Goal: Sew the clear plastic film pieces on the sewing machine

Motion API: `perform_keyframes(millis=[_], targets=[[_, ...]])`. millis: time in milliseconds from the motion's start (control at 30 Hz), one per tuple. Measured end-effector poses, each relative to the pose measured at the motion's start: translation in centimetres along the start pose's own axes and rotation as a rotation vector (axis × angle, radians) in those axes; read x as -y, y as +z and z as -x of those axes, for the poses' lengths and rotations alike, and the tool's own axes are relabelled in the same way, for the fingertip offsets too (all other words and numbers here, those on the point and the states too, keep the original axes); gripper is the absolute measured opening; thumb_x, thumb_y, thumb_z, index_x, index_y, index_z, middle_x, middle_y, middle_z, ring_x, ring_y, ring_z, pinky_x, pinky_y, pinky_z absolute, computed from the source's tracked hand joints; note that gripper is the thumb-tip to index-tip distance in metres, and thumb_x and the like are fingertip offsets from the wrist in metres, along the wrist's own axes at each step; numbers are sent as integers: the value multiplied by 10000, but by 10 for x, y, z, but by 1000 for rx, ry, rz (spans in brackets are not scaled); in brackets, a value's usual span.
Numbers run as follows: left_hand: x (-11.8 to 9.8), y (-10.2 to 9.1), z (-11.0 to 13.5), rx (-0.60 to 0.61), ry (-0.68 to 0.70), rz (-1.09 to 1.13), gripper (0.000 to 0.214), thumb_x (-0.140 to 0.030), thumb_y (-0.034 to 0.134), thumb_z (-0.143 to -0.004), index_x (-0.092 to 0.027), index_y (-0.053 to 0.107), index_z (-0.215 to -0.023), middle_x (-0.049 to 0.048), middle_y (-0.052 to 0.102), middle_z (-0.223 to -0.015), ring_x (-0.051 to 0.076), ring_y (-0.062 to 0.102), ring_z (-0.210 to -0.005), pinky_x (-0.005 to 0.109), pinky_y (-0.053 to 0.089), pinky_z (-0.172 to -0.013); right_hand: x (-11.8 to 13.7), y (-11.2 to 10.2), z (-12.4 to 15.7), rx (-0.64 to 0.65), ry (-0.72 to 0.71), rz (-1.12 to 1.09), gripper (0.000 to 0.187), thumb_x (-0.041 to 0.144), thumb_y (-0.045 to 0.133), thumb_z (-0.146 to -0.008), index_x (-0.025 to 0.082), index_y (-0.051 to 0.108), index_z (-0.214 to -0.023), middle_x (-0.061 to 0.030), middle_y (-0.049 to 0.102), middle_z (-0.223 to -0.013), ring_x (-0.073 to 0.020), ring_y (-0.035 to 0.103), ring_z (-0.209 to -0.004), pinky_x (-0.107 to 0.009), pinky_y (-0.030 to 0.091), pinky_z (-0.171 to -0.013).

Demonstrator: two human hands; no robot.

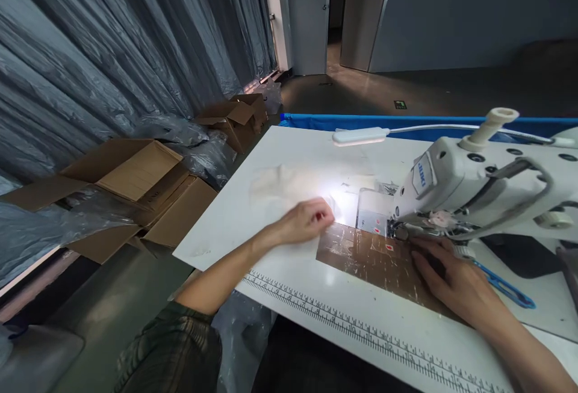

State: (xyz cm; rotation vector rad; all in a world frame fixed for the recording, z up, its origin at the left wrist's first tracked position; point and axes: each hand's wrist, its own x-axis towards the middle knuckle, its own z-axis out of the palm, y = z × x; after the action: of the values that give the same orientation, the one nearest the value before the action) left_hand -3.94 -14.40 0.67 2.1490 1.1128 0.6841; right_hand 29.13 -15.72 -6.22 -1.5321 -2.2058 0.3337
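My left hand [304, 220] rests on the white table [289, 272], fingers curled down onto a thin white piece of fabric [289, 185] lit by the machine's lamp. My right hand [451, 278] lies flat on the brown worn plate [370, 257] just in front of the needle area [400, 232] of the white sewing machine [487, 182], its fingers stretched toward the presser foot. What lies under the right fingers is hidden.
A ruler scale [343, 321] is printed along the table's near edge. A white lamp arm [361, 135] hangs over the table. Blue scissors or a blue handle [506, 287] lie by my right wrist. Open cardboard boxes [135, 182] and plastic sheeting stand on the floor at left.
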Motion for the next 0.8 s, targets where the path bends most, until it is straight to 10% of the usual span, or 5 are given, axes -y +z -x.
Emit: perform_keyframes(millis=[167,267,367,500,800], targets=[[-55,48,6,413,389,154,166,-174,620,-915,-125,629,-1073,144,630,-1269,211,612,-1176,311,535,-992,15,-10,-4,16,56,-95,394,455,418,-934,217,665,-1128,-109,679,-1174,-292,688,-983,-441,542,-851],[-49,52,2,362,508,86,230,-161,518,-969,-90,619,-1163,172,636,-1260,217,606,-1201,355,536,-1022,25,-22,-5,40,79,-139,412,477,387,-958,211,692,-1037,-91,707,-1022,-260,690,-844,-404,531,-764],[-22,39,-8,181,468,-51,218,-163,480,-983,-135,668,-1089,130,700,-1121,207,661,-1085,393,577,-946,33,-32,-5,135,106,-162,498,541,338,-973,211,695,-862,-52,661,-734,-218,620,-627,-368,485,-615],[0,10,-15,82,363,-169,207,-223,500,-984,-157,653,-1106,117,670,-1166,210,644,-1077,390,575,-891,39,-34,-2,214,-20,-121,415,599,565,-854,215,673,-968,-70,684,-861,-250,625,-766,-372,488,-657],[-1,-7,-8,177,38,-272,239,-391,545,-952,-171,613,-886,60,617,-940,160,571,-752,284,459,-639,21,-32,13,182,-127,-36,232,423,574,-864,218,629,-958,-118,647,-1037,-276,644,-927,-405,529,-800]])
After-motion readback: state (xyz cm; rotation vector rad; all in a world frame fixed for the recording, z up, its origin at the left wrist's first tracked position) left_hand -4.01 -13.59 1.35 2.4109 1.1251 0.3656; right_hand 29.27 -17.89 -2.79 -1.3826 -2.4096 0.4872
